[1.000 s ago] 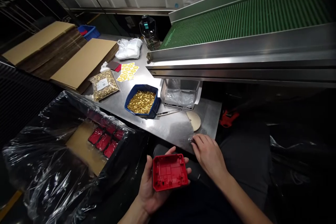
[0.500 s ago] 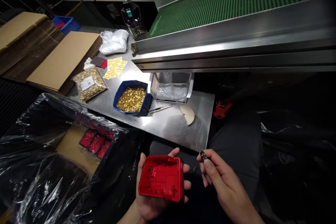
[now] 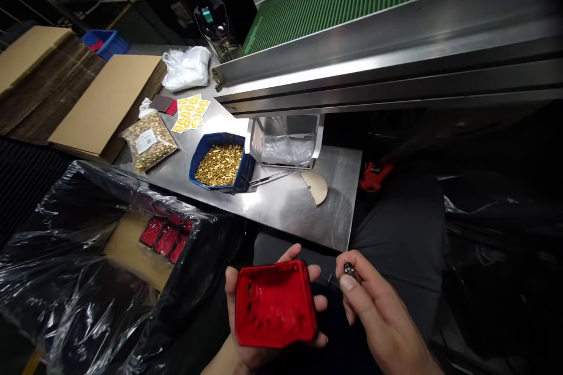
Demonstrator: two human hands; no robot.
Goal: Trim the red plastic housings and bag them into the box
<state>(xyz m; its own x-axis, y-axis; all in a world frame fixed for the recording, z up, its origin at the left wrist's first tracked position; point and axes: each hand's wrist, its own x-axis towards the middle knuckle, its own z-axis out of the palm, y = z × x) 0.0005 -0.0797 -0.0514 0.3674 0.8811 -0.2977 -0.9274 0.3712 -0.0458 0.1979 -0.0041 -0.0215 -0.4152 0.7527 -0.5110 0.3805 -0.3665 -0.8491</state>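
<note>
My left hand [image 3: 248, 356] cradles a red plastic housing [image 3: 278, 303] from below, its hollow side facing up and its edge black. The fingers wrap round its sides, and small moulded features line its inside. To its right, my right hand [image 3: 379, 315] pinches a small dark, shiny metal piece [image 3: 349, 270] between thumb and forefinger, apart from the housing. Most of that piece is hidden by the fingers, so its kind is unclear. Beyond the hands, a blue bin [image 3: 245, 169] of small gold-coloured metal parts [image 3: 220, 165] stands on the metal table [image 3: 285, 220].
Tweezers [image 3: 271, 178], a cut beige disc [image 3: 315, 187] and a clear-fronted bin [image 3: 285, 149] lie nearby. A bag of brass parts [image 3: 149, 143] is further left. Red housings [image 3: 167, 240] sit in a black-lined box [image 3: 88, 281]. A green conveyor [image 3: 373, 6] overhangs the table.
The housing has tilted in my left hand and shifted slightly right. My right hand has moved a little right and down, still pinching the metal piece. The camera view has shifted slightly.
</note>
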